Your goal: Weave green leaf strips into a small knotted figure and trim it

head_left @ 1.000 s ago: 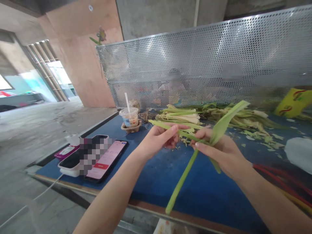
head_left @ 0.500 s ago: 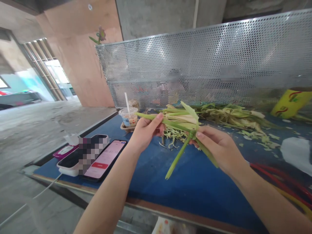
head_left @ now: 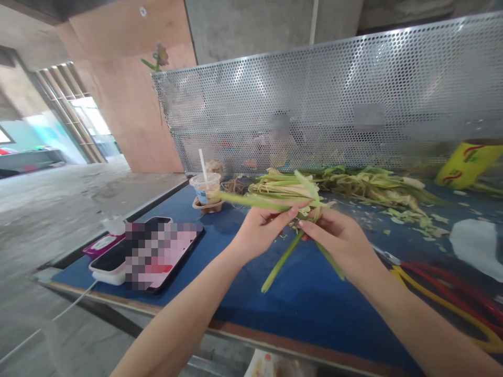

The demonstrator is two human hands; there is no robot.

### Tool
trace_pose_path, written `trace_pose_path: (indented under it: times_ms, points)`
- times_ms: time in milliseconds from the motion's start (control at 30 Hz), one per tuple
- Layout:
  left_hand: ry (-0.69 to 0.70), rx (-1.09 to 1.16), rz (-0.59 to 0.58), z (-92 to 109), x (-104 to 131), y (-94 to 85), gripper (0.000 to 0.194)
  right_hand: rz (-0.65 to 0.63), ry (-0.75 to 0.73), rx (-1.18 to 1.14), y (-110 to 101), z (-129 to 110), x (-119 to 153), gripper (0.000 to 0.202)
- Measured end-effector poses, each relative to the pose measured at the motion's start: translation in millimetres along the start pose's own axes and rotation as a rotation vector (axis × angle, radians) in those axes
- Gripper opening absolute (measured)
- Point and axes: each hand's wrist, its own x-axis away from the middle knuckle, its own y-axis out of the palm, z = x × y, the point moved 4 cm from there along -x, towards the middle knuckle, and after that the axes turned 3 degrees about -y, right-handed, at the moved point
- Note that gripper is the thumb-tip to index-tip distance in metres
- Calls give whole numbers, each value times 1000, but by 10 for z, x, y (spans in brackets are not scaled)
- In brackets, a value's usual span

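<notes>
Long green leaf strips, which look like corn husk, cross at a knot-like joint between my hands above the blue table. My left hand pinches a strip close to that joint; one strip end sticks out past it to the left. My right hand is closed on the joint from the right side, thumb on top. Two strip ends hang down below the fingers and another points up. The fingertips partly hide the crossing. Behind the hands lies a pile of pale green husk strips.
A drink cup with a straw stands in a cardboard holder at back left. Phones lie at left. Scissors with red and yellow handles, white paper and a yellow roll are at right. A perforated metal screen borders the back.
My left hand has slid right along the strip, up to the joint beside my right hand. The right hand has shifted slightly left, and more of the scissors shows.
</notes>
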Motion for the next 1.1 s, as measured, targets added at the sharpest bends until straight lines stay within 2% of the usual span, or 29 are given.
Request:
trace_pose_path:
  times_ms: [100,233,300,400,567,733,833,900,933,1000,1100]
  points:
    - [0,31,0,16,5,-4,32,26,-28,-21,-3,12,-8,14]
    - [-117,52,-204,-46,31,50,39,32,7,-109,-65,22,-37,16]
    - [-167,22,-244,-75,46,50,31,24,15,-124,-107,26,-45,18]
    - [-193,-23,-203,-82,52,33,17,71,34,-134,-165,50,-50,19]
    - [-269,49,-142,-76,67,92,17,203,138,-276,-206,111,-72,17]
    - [-321,119,-115,-74,119,125,16,264,134,-314,-239,100,-92,15]
    - [-326,85,-170,-64,139,97,19,206,137,-298,-223,102,-95,20]
    - [-260,1,-192,-41,127,72,28,111,150,-289,-180,99,-89,21]
    - [-220,-32,-171,-33,111,58,33,63,151,-284,-154,91,-81,20]
    - [-173,-14,-56,-41,72,28,39,-2,135,-260,-110,63,-57,18]
    - [-175,101,91,-95,25,26,40,-13,114,-160,-75,18,-15,22]
